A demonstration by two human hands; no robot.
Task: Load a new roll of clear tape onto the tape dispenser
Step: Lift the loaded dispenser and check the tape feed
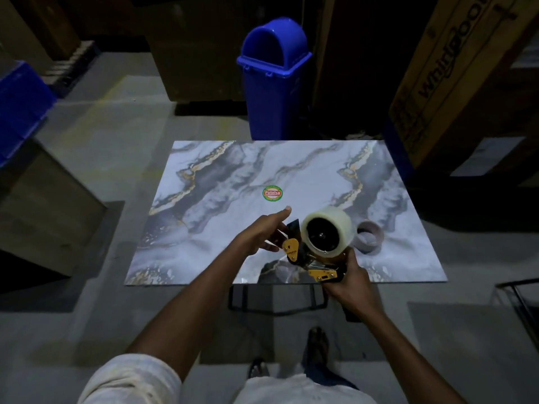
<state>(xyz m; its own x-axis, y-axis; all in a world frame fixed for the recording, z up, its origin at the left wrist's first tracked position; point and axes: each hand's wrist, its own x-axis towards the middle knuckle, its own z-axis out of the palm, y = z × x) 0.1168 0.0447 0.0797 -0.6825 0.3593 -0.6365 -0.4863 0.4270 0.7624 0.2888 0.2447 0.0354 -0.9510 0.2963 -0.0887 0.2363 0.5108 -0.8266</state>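
Note:
A yellow and black tape dispenser [300,256] is held above the near part of the marble-patterned table [221,182]. A full roll of clear tape [335,223] sits on its black hub. My right hand [348,282] grips the dispenser's handle from below. My left hand [267,228] touches the dispenser's front end by the black flap, thumb and lower fingers on it, index finger stretched out forward. An empty brown cardboard tape core [369,237] lies on the table just right of the roll.
A round red and green sticker [272,193] marks the table's middle. A blue swing-lid bin [274,77] stands behind the table. Cardboard boxes [455,74] rise at the right and back, another box [43,205] and blue crates at the left.

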